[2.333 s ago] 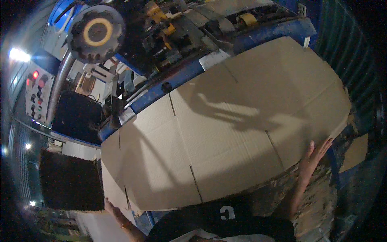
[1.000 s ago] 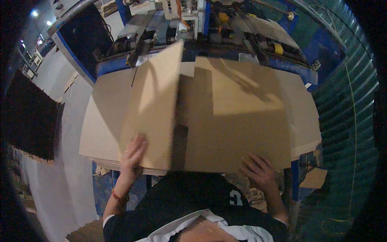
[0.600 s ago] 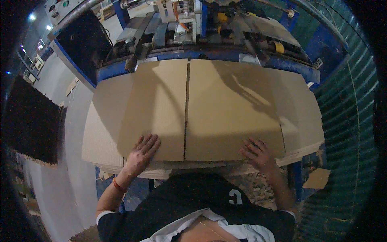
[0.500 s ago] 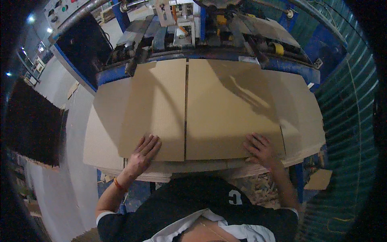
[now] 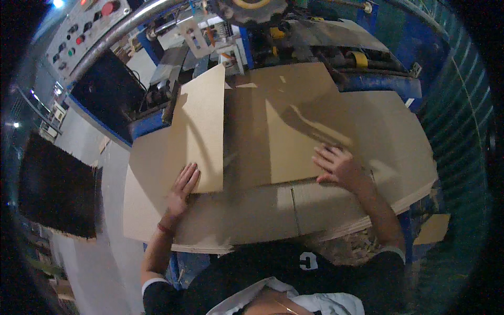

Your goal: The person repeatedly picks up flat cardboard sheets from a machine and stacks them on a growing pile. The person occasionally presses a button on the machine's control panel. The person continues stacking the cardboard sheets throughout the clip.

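Note:
A brown cardboard sheet [image 5: 307, 115] lies on a stack of similar sheets [image 5: 252, 218] before me, its far edge at the machine. Its left panel [image 5: 202, 131] is tilted up along the fold, and a dark shadow falls across the middle. My left hand [image 5: 184, 186] rests with fingers stretched out on that panel's near left corner; its thumb is hidden. On the right panel's near right part, my right hand [image 5: 338, 165] lies with fingers spread, a little blurred. Neither hand is closed round the cardboard.
Beyond the cardboard stands a blue machine [image 5: 378, 84] with rollers and a dark round wheel [image 5: 252, 13]. A control panel [image 5: 84, 39] with buttons is at the far left. A green corrugated wall [image 5: 467, 136] runs along the right. Cardboard scraps [image 5: 336, 249] lie below the stack.
The top sheet has slid away from me toward the machine, and its left panel has lifted. Both hands have moved farther forward with it. The view has shifted slightly.

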Demonstrator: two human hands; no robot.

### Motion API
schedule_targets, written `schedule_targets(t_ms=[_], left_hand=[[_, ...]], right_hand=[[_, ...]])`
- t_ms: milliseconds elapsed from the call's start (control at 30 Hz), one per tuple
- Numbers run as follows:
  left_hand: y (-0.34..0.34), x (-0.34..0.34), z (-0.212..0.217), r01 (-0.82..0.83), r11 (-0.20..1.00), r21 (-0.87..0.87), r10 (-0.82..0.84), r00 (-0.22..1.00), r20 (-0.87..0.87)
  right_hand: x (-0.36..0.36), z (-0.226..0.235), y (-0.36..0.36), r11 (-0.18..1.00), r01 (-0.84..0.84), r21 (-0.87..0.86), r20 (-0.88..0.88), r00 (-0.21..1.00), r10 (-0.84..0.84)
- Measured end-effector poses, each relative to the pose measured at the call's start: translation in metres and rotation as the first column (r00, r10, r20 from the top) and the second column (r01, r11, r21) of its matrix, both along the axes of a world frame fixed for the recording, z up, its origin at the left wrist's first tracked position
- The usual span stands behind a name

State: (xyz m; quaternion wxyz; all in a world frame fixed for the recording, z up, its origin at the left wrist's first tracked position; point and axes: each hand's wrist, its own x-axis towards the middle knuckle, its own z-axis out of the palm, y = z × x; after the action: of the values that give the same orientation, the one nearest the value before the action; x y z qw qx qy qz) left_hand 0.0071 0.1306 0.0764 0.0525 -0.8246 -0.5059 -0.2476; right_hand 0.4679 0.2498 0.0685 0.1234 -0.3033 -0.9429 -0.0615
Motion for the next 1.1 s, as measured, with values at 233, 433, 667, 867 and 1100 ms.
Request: schedule_targets(t_ms=[233,433,667,867,1100], left_hand=[[0.114,0.003,-0.006,-0.238,0.969,0.065,0.243,0.965,-0.094],[0.132,0.016,0.009,-0.401,0.899,0.175,0.416,0.907,-0.057],[0.06,0.016,-0.008,-0.476,0.875,0.086,0.484,0.862,-0.152],[0.039,0.0,-0.013,-0.64,0.767,0.043,0.63,0.739,-0.238],[0.046,-0.005,-0.015,-0.617,0.787,-0.005,0.599,0.767,-0.231]], right_hand=[[-0.02,-0.015,0.104,0.985,0.158,0.063,-0.02,0.987,-0.157],[0.001,-0.01,0.111,0.936,0.334,0.108,-0.139,0.938,-0.319],[0.028,-0.024,0.079,0.995,-0.089,0.032,0.01,0.996,0.089],[0.024,-0.027,0.085,0.996,0.024,-0.081,-0.15,0.988,-0.036],[0.022,-0.036,0.088,0.998,-0.032,-0.05,-0.302,0.953,0.015]])
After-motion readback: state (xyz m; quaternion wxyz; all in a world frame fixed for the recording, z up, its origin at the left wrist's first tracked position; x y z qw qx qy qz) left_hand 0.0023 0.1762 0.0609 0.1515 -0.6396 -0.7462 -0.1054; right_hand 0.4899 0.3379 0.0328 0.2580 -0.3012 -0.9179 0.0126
